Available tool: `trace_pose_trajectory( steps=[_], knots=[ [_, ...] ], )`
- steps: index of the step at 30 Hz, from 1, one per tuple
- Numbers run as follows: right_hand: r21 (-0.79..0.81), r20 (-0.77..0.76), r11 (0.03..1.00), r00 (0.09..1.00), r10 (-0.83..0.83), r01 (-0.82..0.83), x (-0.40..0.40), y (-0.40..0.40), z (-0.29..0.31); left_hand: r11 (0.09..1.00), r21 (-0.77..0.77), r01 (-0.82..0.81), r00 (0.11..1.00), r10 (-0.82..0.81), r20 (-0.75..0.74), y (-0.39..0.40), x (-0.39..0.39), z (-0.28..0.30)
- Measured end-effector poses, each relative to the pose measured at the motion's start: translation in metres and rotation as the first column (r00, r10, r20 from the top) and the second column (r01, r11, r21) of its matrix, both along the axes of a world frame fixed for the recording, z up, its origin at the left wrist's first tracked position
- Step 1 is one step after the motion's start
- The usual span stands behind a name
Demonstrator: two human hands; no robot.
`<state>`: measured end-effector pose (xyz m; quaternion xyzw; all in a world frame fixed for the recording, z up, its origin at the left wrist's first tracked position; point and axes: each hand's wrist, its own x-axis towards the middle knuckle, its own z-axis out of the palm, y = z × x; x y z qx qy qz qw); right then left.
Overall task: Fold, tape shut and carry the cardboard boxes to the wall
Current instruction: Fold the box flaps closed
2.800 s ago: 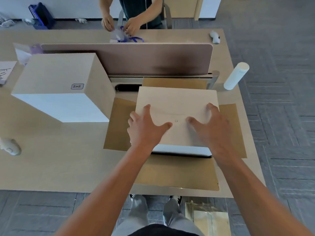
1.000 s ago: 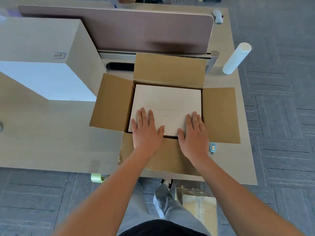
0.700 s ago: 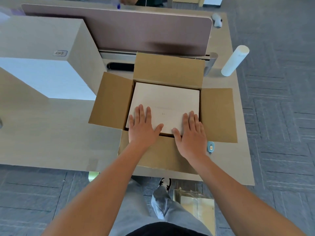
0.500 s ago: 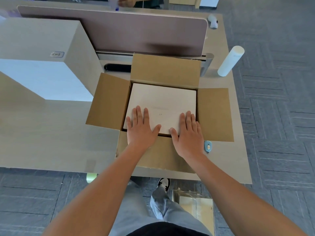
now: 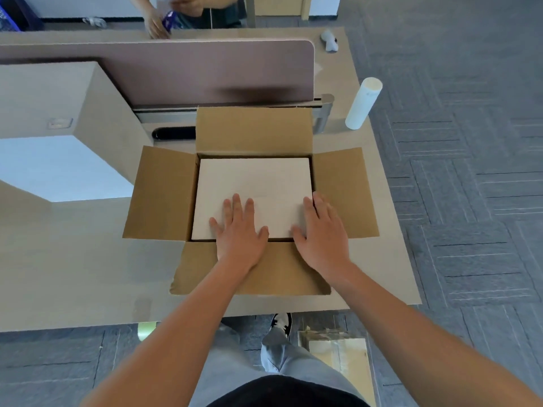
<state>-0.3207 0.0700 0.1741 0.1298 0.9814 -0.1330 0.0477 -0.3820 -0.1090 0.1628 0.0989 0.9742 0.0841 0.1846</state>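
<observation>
Now pressing pale inner box [image 5: 252, 186] down into cardboard box [image 5: 343, 192] on table [image 5: 73, 271] | left hand [image 5: 239, 233], right hand [image 5: 321, 233] lying flat, fingers straight, gripping nothing | flaps standing open | next likely needing: folding flaps inward, then taping

We are in an office; a mauve partition screen [image 5: 182, 69] runs along the far edge of our tabletop [image 5: 73, 274], with another person [image 5: 188, 10] working beyond it; grey carpet tiles [image 5: 470, 201] cover the floor.
</observation>
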Motion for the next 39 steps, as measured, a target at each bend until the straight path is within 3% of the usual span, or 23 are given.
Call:
trace_pose_trajectory(
  steps=[4, 8, 11, 14, 22, 27, 30, 34, 39],
  knots=[
    [-0.077, -0.105, 0.980, 0.976, -0.192, 0.185, 0.009, 0.036, 0.016, 0.993, -0.018, 0.119, 0.993, -0.119, 0.011, 0.044, 0.009, -0.001],
    [-0.158, -0.033, 0.912, 0.921, -0.389, 0.379, 0.011, 0.062, 0.022, 0.979, -0.063, 0.193, 0.981, -0.191, 0.035, 0.066, 0.015, -0.006],
    [-0.268, 0.023, 0.866, 0.902, -0.432, 0.422, 0.010, 0.068, 0.022, 0.974, -0.093, 0.204, 0.979, -0.203, 0.024, 0.065, 0.016, -0.009],
    [-0.292, -0.040, 0.862, 0.895, -0.444, 0.415, 0.011, 0.066, 0.034, 0.969, -0.114, 0.221, 0.975, -0.221, 0.012, 0.062, 0.017, -0.008],
    [-0.300, -0.203, 0.938, 0.949, -0.243, 0.176, 0.011, 0.024, 0.077, 0.973, -0.013, 0.231, 0.971, -0.230, 0.060, 0.052, 0.012, 0.007],
    [-0.307, -0.148, 0.947, 0.978, -0.150, 0.099, -0.006, -0.020, 0.074, 0.974, 0.220, 0.062, 0.992, -0.085, 0.094, 0.010, 0.001, 0.025],
    [-0.258, -0.114, 0.965, 0.990, -0.085, 0.053, -0.022, -0.051, 0.058, 0.969, 0.236, -0.070, 0.997, 0.061, 0.049, -0.033, -0.007, 0.032],
    [-0.140, 0.058, 0.990, 0.997, 0.041, -0.033, -0.042, -0.082, 0.031, 0.931, 0.300, -0.207, 0.972, 0.230, -0.044, -0.089, -0.022, 0.044],
    [0.042, 0.154, 0.999, 0.988, 0.011, -0.017, -0.048, -0.106, 0.007, 0.915, 0.235, -0.327, 0.926, 0.360, -0.114, -0.140, -0.044, 0.051]
  ],
)
